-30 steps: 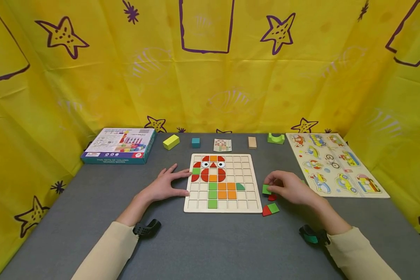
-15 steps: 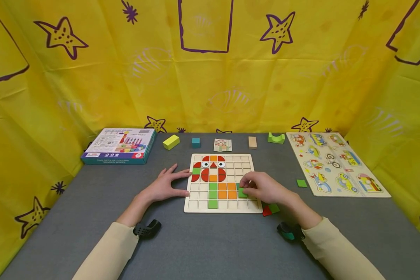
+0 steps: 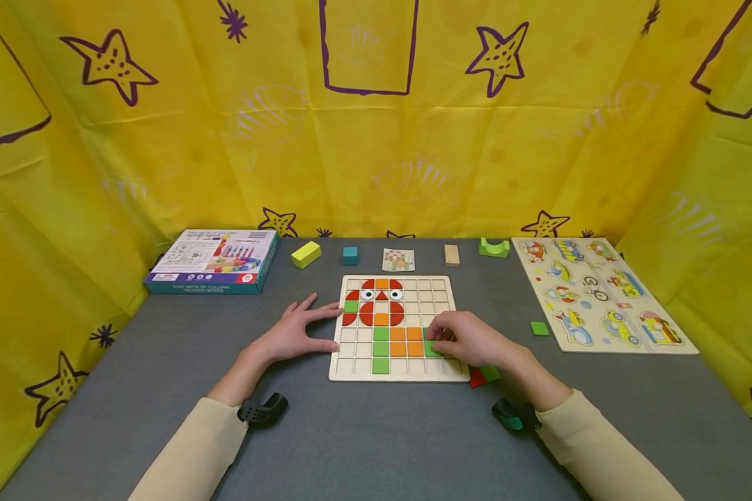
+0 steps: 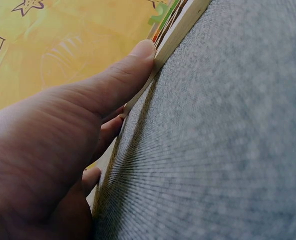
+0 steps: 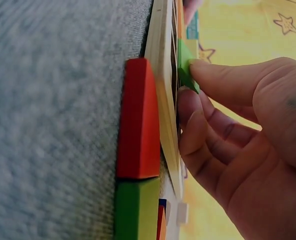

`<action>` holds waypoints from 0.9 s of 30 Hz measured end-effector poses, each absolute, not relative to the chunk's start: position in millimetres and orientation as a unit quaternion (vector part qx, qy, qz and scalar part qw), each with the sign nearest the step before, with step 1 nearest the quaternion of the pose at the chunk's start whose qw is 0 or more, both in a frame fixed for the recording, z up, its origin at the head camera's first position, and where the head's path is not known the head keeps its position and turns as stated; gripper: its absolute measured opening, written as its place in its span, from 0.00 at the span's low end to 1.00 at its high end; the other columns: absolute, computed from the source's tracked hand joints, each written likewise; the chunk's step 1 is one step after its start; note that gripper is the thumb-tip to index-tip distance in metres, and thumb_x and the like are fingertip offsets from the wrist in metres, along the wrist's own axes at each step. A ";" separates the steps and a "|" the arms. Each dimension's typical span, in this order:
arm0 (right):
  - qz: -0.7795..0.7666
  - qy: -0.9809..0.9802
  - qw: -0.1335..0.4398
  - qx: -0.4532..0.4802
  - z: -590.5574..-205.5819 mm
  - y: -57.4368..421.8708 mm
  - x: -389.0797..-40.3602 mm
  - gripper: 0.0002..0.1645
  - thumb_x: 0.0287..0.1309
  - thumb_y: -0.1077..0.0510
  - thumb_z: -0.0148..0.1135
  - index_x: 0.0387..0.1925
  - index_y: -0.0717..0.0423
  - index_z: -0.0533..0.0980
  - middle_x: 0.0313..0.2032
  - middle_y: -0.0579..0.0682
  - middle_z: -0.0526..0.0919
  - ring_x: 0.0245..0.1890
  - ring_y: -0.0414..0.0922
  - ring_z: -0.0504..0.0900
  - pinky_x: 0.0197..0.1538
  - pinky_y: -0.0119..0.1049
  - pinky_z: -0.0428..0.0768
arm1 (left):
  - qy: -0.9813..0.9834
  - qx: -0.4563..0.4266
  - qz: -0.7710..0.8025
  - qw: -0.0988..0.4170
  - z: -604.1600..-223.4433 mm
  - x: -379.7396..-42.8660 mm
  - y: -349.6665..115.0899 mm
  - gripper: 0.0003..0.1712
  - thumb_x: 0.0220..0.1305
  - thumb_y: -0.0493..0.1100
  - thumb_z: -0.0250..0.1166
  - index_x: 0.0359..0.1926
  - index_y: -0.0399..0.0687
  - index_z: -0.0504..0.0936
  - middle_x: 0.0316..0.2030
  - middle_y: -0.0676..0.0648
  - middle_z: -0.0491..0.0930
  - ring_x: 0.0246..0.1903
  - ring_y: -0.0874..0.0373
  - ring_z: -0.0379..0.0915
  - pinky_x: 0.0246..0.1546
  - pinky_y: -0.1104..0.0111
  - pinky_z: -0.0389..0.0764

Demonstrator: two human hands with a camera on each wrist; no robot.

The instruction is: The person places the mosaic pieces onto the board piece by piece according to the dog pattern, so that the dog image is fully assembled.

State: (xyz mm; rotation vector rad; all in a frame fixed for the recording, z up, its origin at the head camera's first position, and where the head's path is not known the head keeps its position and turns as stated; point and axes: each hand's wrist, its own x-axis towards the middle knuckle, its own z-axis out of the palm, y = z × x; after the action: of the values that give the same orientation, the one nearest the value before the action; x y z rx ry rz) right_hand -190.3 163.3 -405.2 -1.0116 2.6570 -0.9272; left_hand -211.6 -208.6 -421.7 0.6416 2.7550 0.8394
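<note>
A wooden grid board lies on the grey table, with red, orange and green pieces set into several cells. My left hand touches its left edge with thumb and index finger spread; the thumb shows at that edge in the left wrist view. My right hand pinches a green square tile in the cell right of the orange squares. In the right wrist view this tile is tilted between thumb and fingers. Those fingers partly hide a teal quarter-round piece above it.
A red piece and a green one lie by the board's lower right corner. Another green tile lies further right, beside a picture puzzle board. Along the back are a box, small blocks and a pattern card.
My right hand has moved left from the loose pieces to the board, carrying the green tile, and has lowered it at the cell. My left hand has stayed on the board's edge.
</note>
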 end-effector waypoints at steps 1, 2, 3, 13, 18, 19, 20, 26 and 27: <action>-0.308 0.886 0.075 -0.338 -405.3 163.5 -190.2 0.04 0.62 0.63 0.70 0.39 0.54 0.82 0.33 0.40 0.80 0.33 0.39 0.76 0.40 0.36 0.79 | 0.930 0.216 0.283 0.095 -421.8 -211.6 -208.6 0.45 0.57 0.62 0.74 0.72 0.54 0.73 0.74 0.50 0.64 0.76 0.36 0.34 0.69 0.35 0.34; -0.307 0.887 0.074 -0.338 -405.3 163.8 -190.2 0.04 0.62 0.63 0.70 0.39 0.54 0.83 0.34 0.40 0.81 0.33 0.39 0.76 0.40 0.36 0.79 | 0.930 0.217 0.283 0.095 -422.0 -211.6 -208.6 0.45 0.57 0.62 0.74 0.72 0.54 0.73 0.74 0.50 0.64 0.76 0.36 0.34 0.69 0.35 0.34; -0.305 0.887 0.073 -0.338 -405.4 164.1 -190.2 0.05 0.62 0.63 0.70 0.39 0.54 0.83 0.34 0.40 0.81 0.33 0.39 0.76 0.41 0.36 0.79 | 0.930 0.218 0.282 0.094 -422.2 -211.7 -208.5 0.45 0.57 0.62 0.74 0.72 0.54 0.73 0.74 0.50 0.64 0.76 0.36 0.34 0.69 0.36 0.34; -0.313 0.886 0.076 -0.334 -405.8 164.1 -190.3 0.06 0.61 0.62 0.71 0.40 0.54 0.84 0.35 0.40 0.82 0.34 0.39 0.77 0.42 0.36 0.80 | 0.929 0.219 0.284 0.091 -423.0 -211.6 -209.3 0.45 0.57 0.62 0.74 0.72 0.53 0.73 0.73 0.50 0.64 0.76 0.36 0.34 0.69 0.36 0.34; -0.332 0.885 0.087 -0.315 -403.9 166.1 -188.6 0.08 0.61 0.61 0.70 0.43 0.55 0.83 0.36 0.41 0.83 0.35 0.40 0.78 0.42 0.37 0.80 | 0.929 0.219 0.285 0.092 -422.3 -211.2 -209.6 0.45 0.57 0.62 0.74 0.72 0.53 0.73 0.73 0.50 0.64 0.76 0.36 0.34 0.69 0.35 0.35; -0.336 0.884 0.087 -0.313 -403.4 167.2 -188.1 0.09 0.61 0.61 0.71 0.43 0.55 0.83 0.36 0.41 0.83 0.35 0.41 0.78 0.42 0.37 0.80 | 0.928 0.219 0.285 0.092 -421.9 -210.9 -209.5 0.45 0.57 0.62 0.74 0.72 0.53 0.72 0.73 0.50 0.64 0.76 0.36 0.34 0.69 0.35 0.35; -0.338 0.883 0.086 -0.314 -403.3 168.6 -187.7 0.09 0.61 0.61 0.70 0.43 0.56 0.83 0.37 0.41 0.83 0.36 0.41 0.78 0.42 0.37 0.80 | 0.928 0.220 0.285 0.092 -421.8 -210.9 -209.4 0.45 0.57 0.62 0.74 0.72 0.53 0.72 0.73 0.50 0.64 0.76 0.36 0.34 0.69 0.35 0.35; -0.336 0.883 0.075 -0.320 -404.5 178.1 -185.7 0.08 0.61 0.62 0.70 0.42 0.58 0.83 0.35 0.41 0.81 0.35 0.41 0.77 0.41 0.36 0.80 | 0.929 0.218 0.284 0.092 -422.9 -211.4 -209.3 0.45 0.57 0.63 0.74 0.72 0.54 0.72 0.73 0.50 0.65 0.76 0.35 0.35 0.70 0.36 0.34; -0.335 0.884 0.073 -0.319 -404.6 179.3 -185.2 0.08 0.61 0.62 0.70 0.42 0.57 0.83 0.35 0.41 0.81 0.35 0.41 0.77 0.41 0.36 0.79 | 0.929 0.218 0.283 0.092 -423.4 -211.6 -209.4 0.45 0.57 0.63 0.74 0.72 0.54 0.72 0.73 0.50 0.65 0.76 0.35 0.35 0.70 0.36 0.34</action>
State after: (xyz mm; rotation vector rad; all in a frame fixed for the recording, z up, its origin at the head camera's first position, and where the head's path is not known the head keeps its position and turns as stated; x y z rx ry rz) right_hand -185.2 179.3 -404.6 -0.9594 2.6531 -1.0045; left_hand -211.6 -209.4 -423.4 0.6462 2.7606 0.8420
